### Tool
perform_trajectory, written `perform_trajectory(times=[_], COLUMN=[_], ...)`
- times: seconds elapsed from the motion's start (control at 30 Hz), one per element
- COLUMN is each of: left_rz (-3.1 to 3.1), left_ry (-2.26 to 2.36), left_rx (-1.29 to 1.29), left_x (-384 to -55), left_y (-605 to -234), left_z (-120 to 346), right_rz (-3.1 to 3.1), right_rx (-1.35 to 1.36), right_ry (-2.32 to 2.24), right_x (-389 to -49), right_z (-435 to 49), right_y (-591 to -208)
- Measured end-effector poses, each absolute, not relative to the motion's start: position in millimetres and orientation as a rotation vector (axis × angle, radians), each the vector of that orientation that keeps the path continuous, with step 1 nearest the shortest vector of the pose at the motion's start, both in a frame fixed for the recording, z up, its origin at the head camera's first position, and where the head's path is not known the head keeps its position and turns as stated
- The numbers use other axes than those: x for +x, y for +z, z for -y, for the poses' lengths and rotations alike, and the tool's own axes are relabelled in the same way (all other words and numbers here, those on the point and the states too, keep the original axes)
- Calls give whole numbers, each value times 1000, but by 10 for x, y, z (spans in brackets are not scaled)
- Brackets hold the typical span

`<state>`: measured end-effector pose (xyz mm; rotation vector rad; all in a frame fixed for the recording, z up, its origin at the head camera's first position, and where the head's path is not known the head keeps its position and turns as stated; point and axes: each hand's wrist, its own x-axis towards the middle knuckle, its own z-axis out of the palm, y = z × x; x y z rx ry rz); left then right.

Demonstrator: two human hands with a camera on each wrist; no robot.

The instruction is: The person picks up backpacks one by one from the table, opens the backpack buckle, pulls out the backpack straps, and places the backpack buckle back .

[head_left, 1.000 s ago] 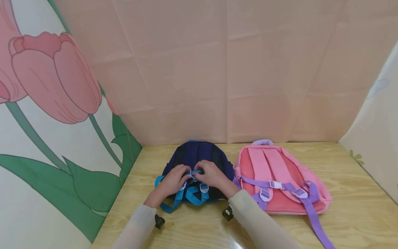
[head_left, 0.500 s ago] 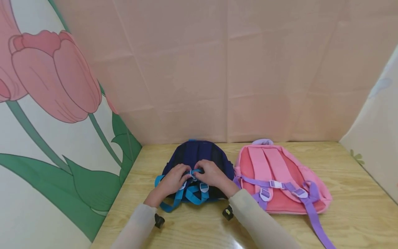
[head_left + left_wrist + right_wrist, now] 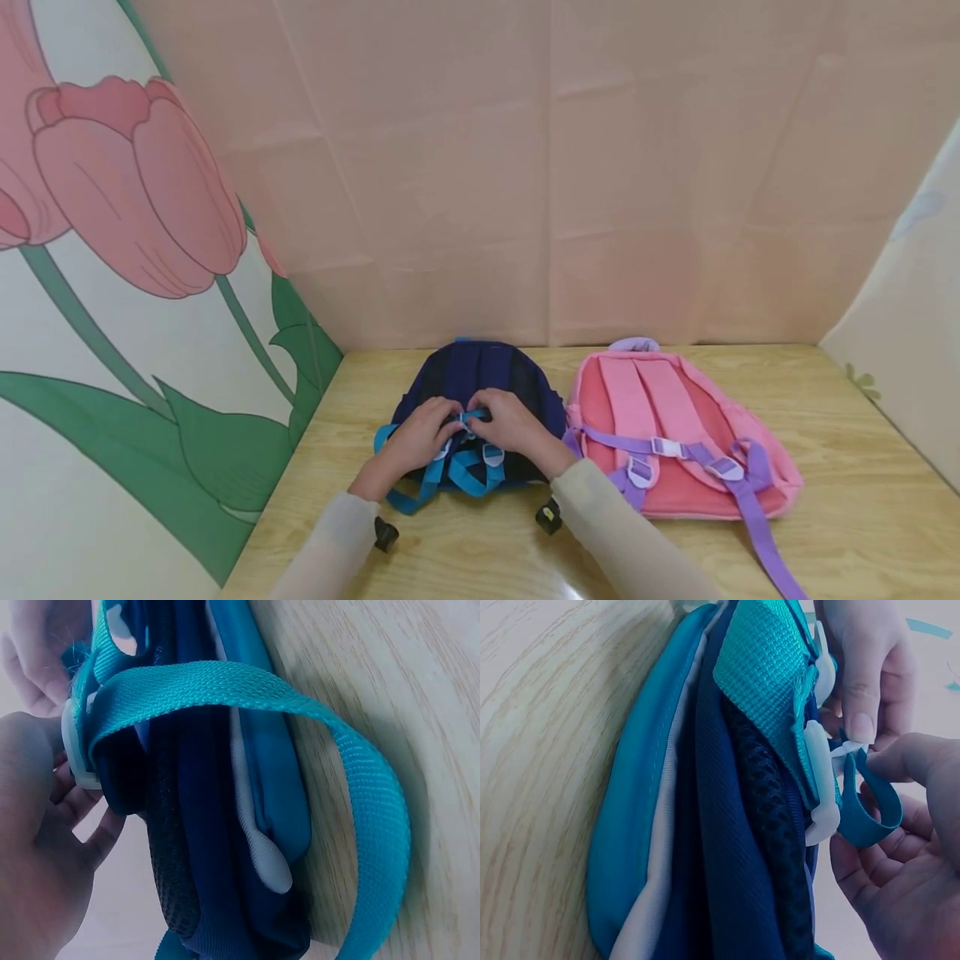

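A navy backpack [image 3: 480, 367] with bright blue webbing lies with its strap side up. Both hands meet over its middle, at the thin blue chest strap [image 3: 870, 825] and its small white buckle [image 3: 851, 748]. My left hand [image 3: 417, 433] pinches the buckle, its thumb on top in the right wrist view. My right hand [image 3: 513, 423] holds the looped chest strap close beside it. Fingers partly hide the buckle, so I cannot tell whether its halves are joined. A white strap adjuster [image 3: 79, 742] on a shoulder strap sits by the left hand in the left wrist view.
A pink backpack [image 3: 626, 392] with purple straps lies to the right, its white chest buckle [image 3: 667, 447] joined. One purple strap [image 3: 765, 533] trails toward the table's front. The wooden table [image 3: 862, 467] meets a pink cloth backdrop [image 3: 547, 208] and a tulip-printed panel [image 3: 112, 333].
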<state>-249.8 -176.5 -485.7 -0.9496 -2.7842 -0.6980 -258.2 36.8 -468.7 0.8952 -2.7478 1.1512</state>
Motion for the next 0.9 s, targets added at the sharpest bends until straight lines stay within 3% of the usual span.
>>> perform_trajectory(times=[0.9], left_rz=[2775], left_ry=[-713], left_rx=[-941], left_x=[-2492], left_y=[-4867], left_z=[1763], right_rz=[2761], right_rx=[849], right_ry=[1150], right_x=[-2587], right_z=[-394], right_y=[-4716])
